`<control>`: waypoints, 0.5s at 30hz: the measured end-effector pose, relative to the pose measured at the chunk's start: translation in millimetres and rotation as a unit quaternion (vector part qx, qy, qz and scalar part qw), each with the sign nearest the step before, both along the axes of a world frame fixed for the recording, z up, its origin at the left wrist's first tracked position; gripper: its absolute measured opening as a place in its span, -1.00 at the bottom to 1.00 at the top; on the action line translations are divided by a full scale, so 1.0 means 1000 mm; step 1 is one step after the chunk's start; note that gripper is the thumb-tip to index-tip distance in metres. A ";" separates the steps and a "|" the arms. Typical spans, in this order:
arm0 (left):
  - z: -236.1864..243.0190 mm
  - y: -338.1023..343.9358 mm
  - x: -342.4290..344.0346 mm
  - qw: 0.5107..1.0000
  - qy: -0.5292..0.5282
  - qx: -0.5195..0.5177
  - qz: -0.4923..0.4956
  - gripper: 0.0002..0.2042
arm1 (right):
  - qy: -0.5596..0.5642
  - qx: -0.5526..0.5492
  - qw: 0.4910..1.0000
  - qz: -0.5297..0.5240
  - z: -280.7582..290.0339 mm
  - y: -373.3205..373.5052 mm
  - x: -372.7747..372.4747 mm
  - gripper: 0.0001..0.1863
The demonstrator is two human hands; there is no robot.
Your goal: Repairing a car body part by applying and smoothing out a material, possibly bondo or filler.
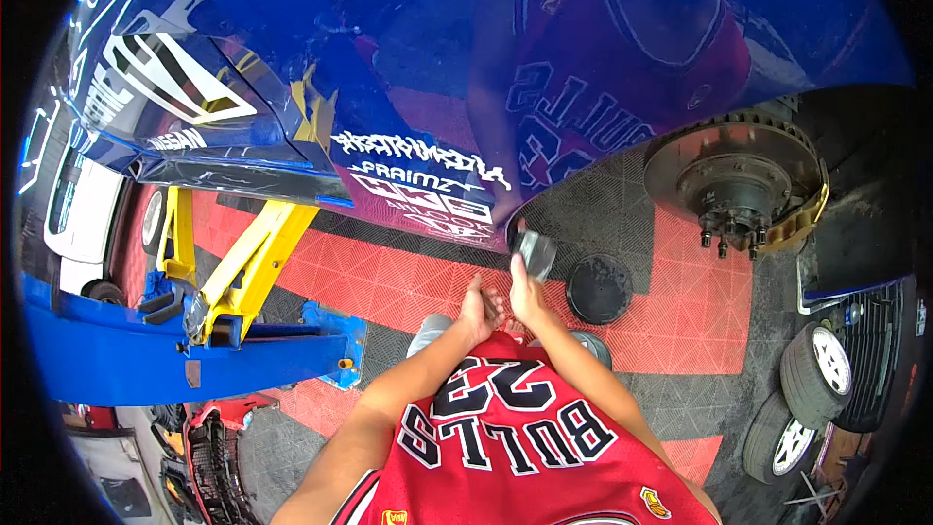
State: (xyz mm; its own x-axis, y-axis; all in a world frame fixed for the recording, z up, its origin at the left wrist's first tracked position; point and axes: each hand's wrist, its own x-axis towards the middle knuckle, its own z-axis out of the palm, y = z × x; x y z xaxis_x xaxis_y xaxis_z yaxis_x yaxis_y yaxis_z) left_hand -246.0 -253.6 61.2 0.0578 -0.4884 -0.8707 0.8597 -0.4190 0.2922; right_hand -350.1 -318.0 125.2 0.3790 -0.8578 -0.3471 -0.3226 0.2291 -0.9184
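In front of my red jersey, both hands are beneath the lower edge of a blue car's body panel [418,185] bearing white lettering decals. My right hand [526,294] grips a small, flat, see-through greyish piece [537,253], close to the panel's lower corner. Its exact kind is not clear. My left hand [480,308] is beside it, a little lower, with palm turned up, thumb apart and fingers loosely curled; I see nothing held there. A round black disc-shaped object [599,289] lies just right of my right hand.
A brake disc [719,170] with exposed studs is at the right. Two wheels [814,374] rest at the lower right. Yellow lift arms [255,272] and a blue lift beam [194,369] stand left. Red and grey tiles [680,331] cover the floor.
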 end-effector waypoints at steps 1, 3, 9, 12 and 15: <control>0.005 -0.007 -0.001 1.000 -0.005 -0.009 0.004 -0.51 | 0.033 -0.134 0.990 0.003 -0.018 -0.011 -0.005 -0.19; 0.004 -0.002 -0.008 1.000 -0.007 -0.011 0.018 -0.51 | 0.027 0.022 0.999 -0.020 0.007 -0.035 0.002 -0.04; 0.001 -0.010 -0.012 1.000 0.001 -0.011 -0.008 -0.50 | 0.007 0.102 0.995 0.006 -0.001 -0.011 -0.001 -0.20; 0.008 -0.014 -0.003 1.000 -0.017 -0.015 0.018 -0.52 | -0.024 0.051 0.998 0.002 0.018 -0.036 0.000 -0.15; 0.011 -0.008 -0.009 1.000 -0.015 -0.006 0.012 -0.51 | -0.085 0.040 0.993 -0.072 0.036 -0.010 0.003 -0.18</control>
